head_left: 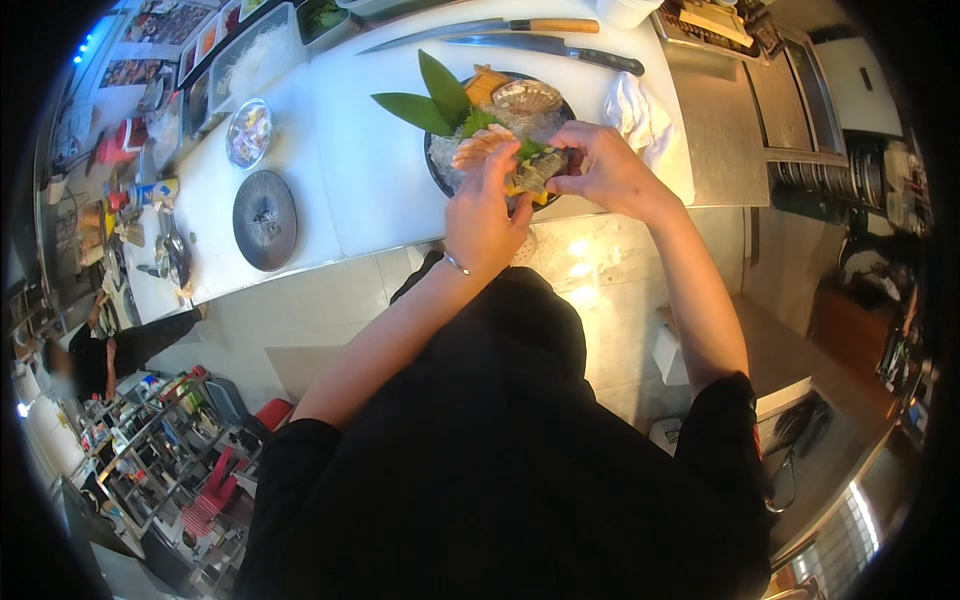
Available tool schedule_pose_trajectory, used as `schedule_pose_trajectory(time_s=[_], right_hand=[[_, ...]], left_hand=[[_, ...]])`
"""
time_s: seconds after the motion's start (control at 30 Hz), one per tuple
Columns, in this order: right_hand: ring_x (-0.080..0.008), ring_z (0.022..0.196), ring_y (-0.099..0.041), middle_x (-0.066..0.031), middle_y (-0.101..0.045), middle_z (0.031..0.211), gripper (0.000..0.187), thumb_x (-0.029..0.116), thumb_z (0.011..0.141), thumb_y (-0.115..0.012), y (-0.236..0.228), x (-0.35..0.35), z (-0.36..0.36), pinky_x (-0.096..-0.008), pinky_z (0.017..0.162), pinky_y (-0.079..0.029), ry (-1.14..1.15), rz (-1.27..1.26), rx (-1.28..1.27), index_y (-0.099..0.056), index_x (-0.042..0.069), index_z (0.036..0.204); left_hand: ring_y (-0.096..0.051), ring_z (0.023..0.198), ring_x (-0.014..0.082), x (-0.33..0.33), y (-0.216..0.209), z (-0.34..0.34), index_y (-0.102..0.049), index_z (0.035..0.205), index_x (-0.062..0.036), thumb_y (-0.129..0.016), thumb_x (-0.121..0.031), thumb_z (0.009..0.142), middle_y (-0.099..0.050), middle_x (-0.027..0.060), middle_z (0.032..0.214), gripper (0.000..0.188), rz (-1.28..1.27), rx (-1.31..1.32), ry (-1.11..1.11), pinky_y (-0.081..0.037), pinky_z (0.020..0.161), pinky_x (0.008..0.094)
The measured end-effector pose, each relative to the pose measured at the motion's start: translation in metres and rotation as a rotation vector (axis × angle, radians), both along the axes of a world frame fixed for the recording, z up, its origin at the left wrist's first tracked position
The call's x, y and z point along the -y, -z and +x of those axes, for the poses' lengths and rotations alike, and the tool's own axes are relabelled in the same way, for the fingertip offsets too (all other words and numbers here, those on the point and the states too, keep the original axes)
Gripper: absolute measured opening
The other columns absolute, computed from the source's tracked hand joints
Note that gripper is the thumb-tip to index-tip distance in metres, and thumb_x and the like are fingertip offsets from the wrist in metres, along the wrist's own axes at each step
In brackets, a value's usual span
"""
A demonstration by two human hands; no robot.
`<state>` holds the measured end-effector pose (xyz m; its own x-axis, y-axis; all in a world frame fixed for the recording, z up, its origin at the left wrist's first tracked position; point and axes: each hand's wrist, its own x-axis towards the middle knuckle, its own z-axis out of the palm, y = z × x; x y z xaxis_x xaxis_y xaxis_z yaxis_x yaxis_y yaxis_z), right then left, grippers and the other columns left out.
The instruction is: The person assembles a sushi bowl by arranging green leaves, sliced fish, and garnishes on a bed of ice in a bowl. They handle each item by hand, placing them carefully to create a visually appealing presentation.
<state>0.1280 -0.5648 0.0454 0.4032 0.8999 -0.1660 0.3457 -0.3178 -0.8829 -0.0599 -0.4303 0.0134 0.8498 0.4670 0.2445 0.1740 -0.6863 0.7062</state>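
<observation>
White worktop before you; ice-filled dark bowl near front edge, where bumped wrist could shove it. Your left hand, right hand close together at mottled grey seafood piece, bowl's near side; pinch unclear. Loose ice might let piece slide. Ribbed plate left, wooden-handled knife beyond, crumpled cloth crowding right hand.

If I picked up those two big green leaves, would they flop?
Probably not much: the green leaves stick out without visibly drooping, so likely springy. They look thin, so maybe light. Their bottoms might be slippery, being near the ice.
</observation>
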Motion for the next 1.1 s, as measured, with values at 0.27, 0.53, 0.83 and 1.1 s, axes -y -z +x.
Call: schedule_pose_trajectory(time_s=[0.27,0.53,0.83,1.1], right_hand=[[-0.0276,0.082,-0.073,-0.0141,-0.072,0.100,0.031,0.001,0.084,-0.084,-0.007,-0.007,-0.001,-0.0394,0.076,-0.058,0.049,0.096,0.097,-0.075,-0.004,0.113],[-0.0299,0.083,-0.074,-0.0150,-0.074,0.104,0.033,0.000,0.086,-0.082,0.011,-0.004,-0.004,-0.0398,0.077,-0.059,0.057,0.122,0.150,-0.076,-0.003,0.119],[-0.0133,0.075,-0.067,-0.0071,-0.073,0.102,0.027,0.001,0.087,-0.084,0.000,0.025,-0.038,-0.0321,0.070,-0.056,0.577,0.166,0.128,-0.078,0.005,0.114],[-0.0231,0.078,-0.071,-0.0096,-0.070,0.098,0.016,0.006,0.089,-0.087,0.042,0.015,-0.105,-0.0341,0.067,-0.058,0.526,0.148,0.300,-0.081,0.004,0.104]], left_hand=[[-0.066,0.068,0.0213,-0.011,-0.004,0.011,-0.060,0.144,-0.0156,-0.088,-0.006,0.081,-0.079,0.0054,0.108,0.069,0.050,0.029,-0.040,-0.056,0.065,0.0365],[-0.063,0.063,0.0189,-0.005,0.005,0.011,-0.062,0.141,-0.0149,-0.089,-0.006,0.082,-0.079,0.0031,0.104,0.066,0.074,0.014,-0.079,-0.053,0.060,0.0362],[-0.063,0.070,0.0223,-0.011,-0.020,-0.014,-0.070,0.126,-0.0134,-0.089,-0.007,0.083,-0.076,0.0029,0.094,0.047,0.035,0.097,-0.077,-0.053,0.065,0.0372],[-0.064,0.083,0.0288,-0.016,-0.003,-0.010,-0.079,0.098,-0.0117,-0.088,-0.010,0.083,-0.073,0.0031,0.086,0.018,0.190,0.063,0.100,-0.051,0.074,0.0401]])
